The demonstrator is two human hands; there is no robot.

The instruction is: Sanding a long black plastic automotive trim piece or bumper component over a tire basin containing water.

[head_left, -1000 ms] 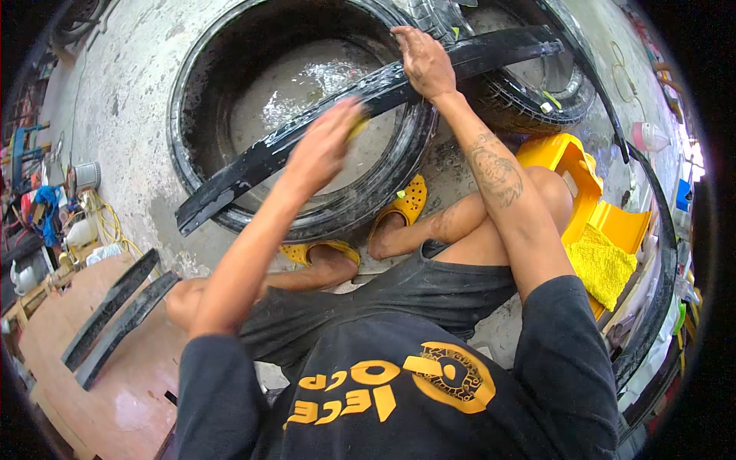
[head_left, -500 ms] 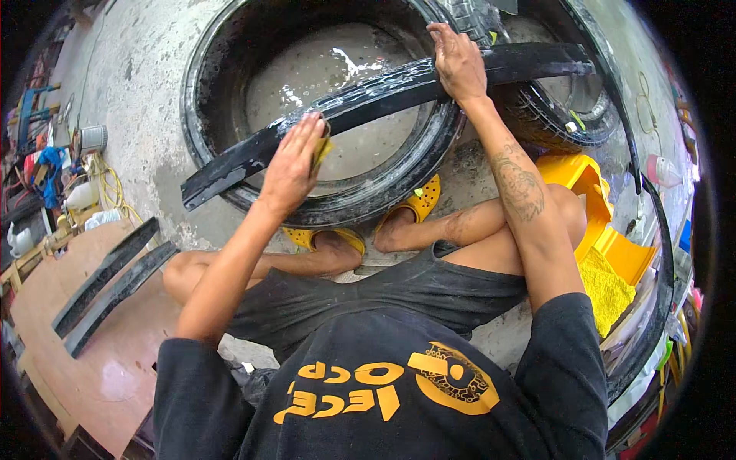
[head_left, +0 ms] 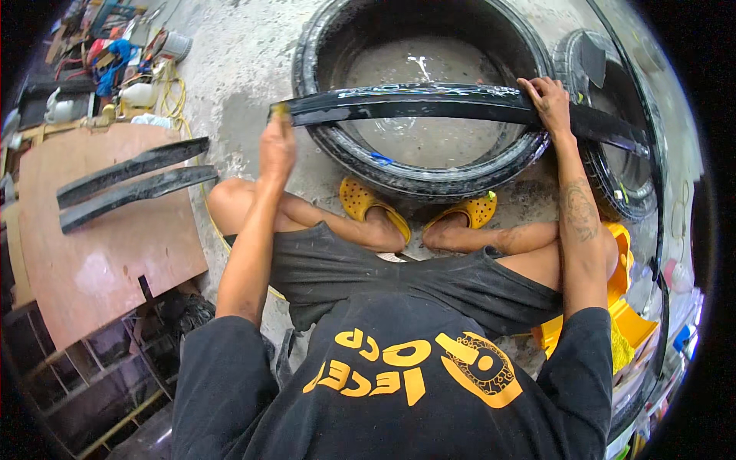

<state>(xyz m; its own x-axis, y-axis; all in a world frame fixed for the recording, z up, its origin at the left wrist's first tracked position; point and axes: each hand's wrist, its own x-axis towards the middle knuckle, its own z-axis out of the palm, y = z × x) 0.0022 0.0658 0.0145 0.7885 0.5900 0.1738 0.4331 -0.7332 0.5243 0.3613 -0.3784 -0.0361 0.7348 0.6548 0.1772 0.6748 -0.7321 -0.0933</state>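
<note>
Here, from the head view, a long black rubber strip lies across a large black tyre. The right hand presses it flat; the left hand grips something yellowish at its end, seemingly mid-scrub. Another stroke likely needs steady holding.

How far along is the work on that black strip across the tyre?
Done-looking: two similar black strips lie set aside on the wooden board. In hand: a long black strip, wet and streaked pale, rests across the tyre; the right hand pins it, the left hand holds something small and yellow at its left end. What remains can't be told.
</note>
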